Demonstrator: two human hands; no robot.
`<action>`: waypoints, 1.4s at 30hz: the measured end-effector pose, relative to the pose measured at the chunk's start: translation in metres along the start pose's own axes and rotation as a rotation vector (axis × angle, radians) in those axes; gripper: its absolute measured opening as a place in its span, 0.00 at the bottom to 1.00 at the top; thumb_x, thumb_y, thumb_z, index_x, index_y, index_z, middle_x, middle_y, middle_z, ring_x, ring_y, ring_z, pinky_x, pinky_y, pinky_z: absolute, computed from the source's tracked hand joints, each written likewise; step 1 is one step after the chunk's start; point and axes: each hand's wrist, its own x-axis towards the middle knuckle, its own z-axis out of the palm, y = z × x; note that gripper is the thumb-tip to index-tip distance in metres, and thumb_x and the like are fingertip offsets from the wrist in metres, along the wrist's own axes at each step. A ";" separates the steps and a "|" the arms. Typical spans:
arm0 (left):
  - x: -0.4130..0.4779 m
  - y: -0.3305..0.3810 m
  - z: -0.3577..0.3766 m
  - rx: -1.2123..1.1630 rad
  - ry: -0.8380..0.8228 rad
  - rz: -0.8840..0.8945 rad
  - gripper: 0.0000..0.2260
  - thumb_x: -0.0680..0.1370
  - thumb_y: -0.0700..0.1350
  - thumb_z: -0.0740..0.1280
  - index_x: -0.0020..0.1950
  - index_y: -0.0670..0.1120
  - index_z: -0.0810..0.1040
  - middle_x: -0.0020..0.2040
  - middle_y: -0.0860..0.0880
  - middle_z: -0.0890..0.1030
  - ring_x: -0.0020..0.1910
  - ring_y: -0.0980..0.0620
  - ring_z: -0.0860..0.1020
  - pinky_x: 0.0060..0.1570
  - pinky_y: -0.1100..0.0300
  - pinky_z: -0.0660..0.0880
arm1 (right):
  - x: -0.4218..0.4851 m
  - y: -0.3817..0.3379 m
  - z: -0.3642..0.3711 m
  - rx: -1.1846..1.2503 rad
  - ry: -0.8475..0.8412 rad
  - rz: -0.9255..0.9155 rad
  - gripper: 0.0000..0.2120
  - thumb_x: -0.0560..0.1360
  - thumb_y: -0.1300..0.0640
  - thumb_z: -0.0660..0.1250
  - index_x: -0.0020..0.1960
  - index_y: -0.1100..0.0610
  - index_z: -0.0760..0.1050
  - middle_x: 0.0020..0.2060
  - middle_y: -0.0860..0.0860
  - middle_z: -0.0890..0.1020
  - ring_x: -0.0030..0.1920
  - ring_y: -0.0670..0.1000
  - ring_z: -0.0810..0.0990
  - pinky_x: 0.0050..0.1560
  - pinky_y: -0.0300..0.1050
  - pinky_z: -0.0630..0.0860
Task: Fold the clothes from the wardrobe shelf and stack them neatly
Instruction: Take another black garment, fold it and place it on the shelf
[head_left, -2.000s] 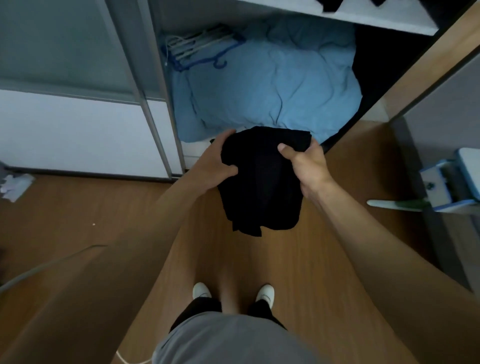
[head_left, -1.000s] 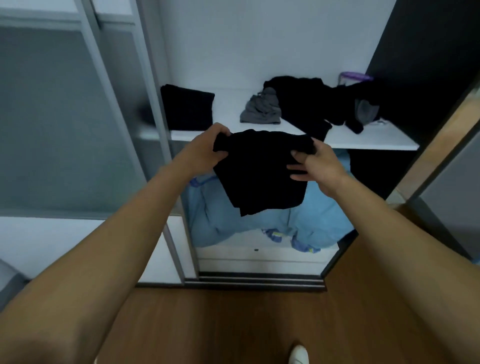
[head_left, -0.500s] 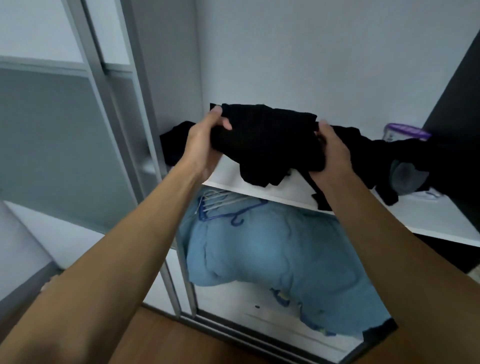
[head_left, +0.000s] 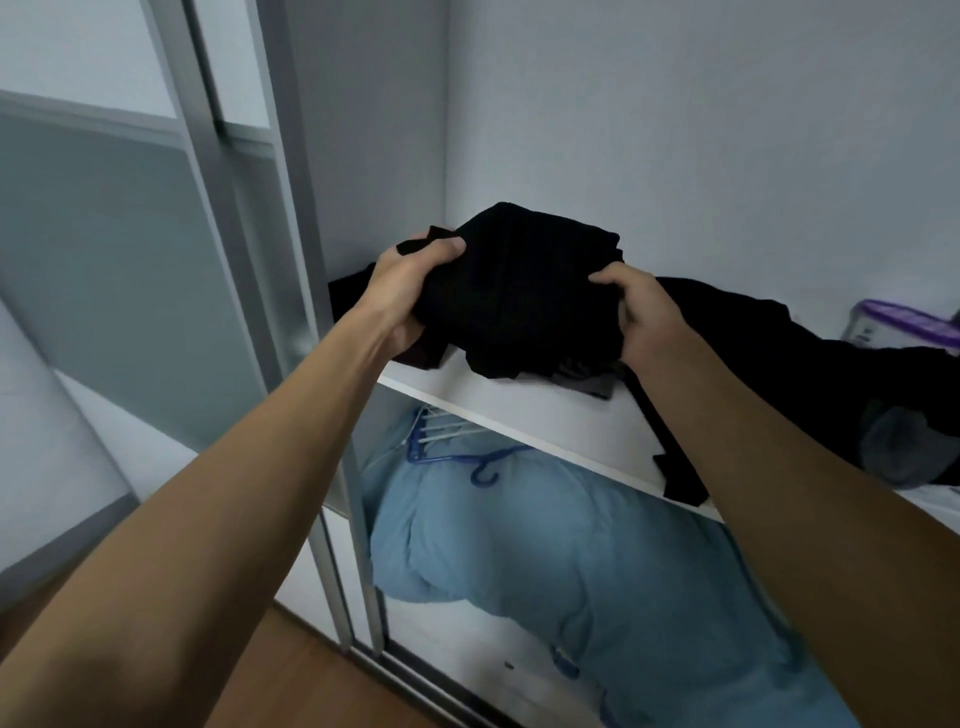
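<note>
A folded black garment (head_left: 524, 291) is held over the left end of the white wardrobe shelf (head_left: 524, 421). My left hand (head_left: 405, 291) grips its left side with the thumb on top. My right hand (head_left: 644, 317) grips its right side. Under the bundle's left edge the corner of another black folded piece (head_left: 348, 293) shows on the shelf. A grey garment (head_left: 587, 382) peeks out beneath the held bundle. A loose heap of black clothes (head_left: 810, 364) sprawls over the shelf's right part, one strip hanging over the front edge.
A purple-lidded container (head_left: 904, 322) stands at the shelf's far right. Below the shelf lies a light blue duvet (head_left: 571, 561) with blue and white hangers (head_left: 452, 447) on it. The sliding door frame (head_left: 249, 208) rises at the left. Wooden floor (head_left: 322, 680) shows at the bottom.
Both hands carried the folded black garment up from waist height to the shelf, then further left and deeper over it. The view tilted up from the floor to the shelf.
</note>
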 end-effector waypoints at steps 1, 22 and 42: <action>0.010 0.002 -0.004 -0.005 0.003 0.002 0.06 0.73 0.42 0.75 0.50 0.44 0.84 0.47 0.43 0.86 0.48 0.45 0.85 0.51 0.50 0.82 | 0.008 -0.002 0.007 0.004 0.003 -0.013 0.12 0.71 0.61 0.68 0.54 0.58 0.81 0.46 0.55 0.86 0.45 0.57 0.85 0.44 0.51 0.83; 0.223 -0.005 -0.094 0.931 0.536 -0.088 0.20 0.76 0.56 0.66 0.60 0.44 0.74 0.62 0.43 0.79 0.62 0.42 0.77 0.59 0.57 0.70 | 0.226 0.053 0.131 -0.298 -0.044 0.318 0.18 0.75 0.67 0.59 0.63 0.64 0.74 0.57 0.59 0.81 0.46 0.58 0.82 0.41 0.50 0.81; 0.239 -0.032 -0.116 1.526 0.423 -0.221 0.12 0.73 0.52 0.65 0.51 0.47 0.73 0.56 0.44 0.80 0.58 0.40 0.78 0.48 0.54 0.68 | 0.253 0.093 0.123 -0.540 -0.183 0.404 0.19 0.71 0.42 0.72 0.56 0.53 0.76 0.42 0.50 0.84 0.31 0.48 0.85 0.30 0.38 0.76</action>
